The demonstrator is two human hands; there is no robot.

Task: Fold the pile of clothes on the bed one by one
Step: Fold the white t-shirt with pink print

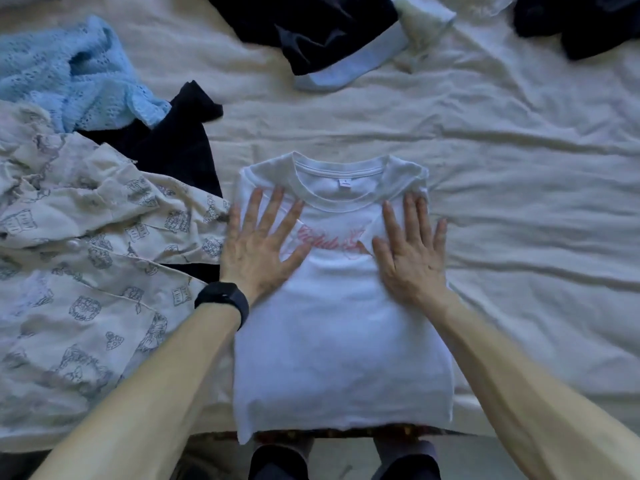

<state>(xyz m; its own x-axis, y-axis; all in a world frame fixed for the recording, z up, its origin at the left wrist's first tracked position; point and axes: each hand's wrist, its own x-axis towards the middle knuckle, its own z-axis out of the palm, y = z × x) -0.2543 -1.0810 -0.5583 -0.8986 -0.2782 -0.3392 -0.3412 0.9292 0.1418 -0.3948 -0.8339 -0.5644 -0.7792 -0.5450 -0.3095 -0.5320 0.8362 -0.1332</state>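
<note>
White T-shirt (341,327) lies on the bed sheet (519,220), sides folded in, hem at the bed's near edge. Your left hand (261,242) and right hand (410,252) press flat below its collar, fingers spread, gripping nothing. Light, limp cotton; take the hem corners.

1. The left hand (258,251) and the right hand (412,261) are bare, with long, slim fingers.
2. A black wristband (223,301) with a dark, rounded rectangular face, a watch or tracker, wraps the left wrist.
3. The left forearm (149,393) and the right forearm (519,382) are uncovered along their visible length.
4. At the bottom edge show two dark trouser legs (277,462), with pale grey-lilac foot coverings (398,445) too blurred to identify.
</note>
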